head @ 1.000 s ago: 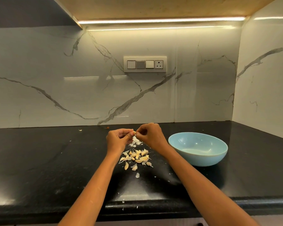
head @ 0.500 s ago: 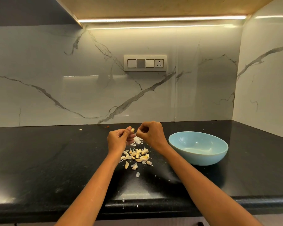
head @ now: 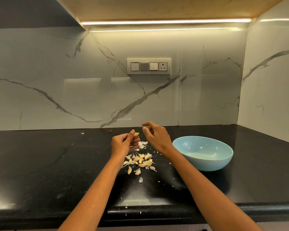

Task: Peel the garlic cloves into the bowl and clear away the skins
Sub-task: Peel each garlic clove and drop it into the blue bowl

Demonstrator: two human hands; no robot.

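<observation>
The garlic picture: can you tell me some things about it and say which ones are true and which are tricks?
1. The left hand holds a garlic clove. True.
2. The blue bowl is full of garlic. False: no cloves show inside it.
3. A pile of cloves and skins lies on the black counter. True.
4. The right hand is inside the bowl. False: it is raised beside the left hand.
</observation>
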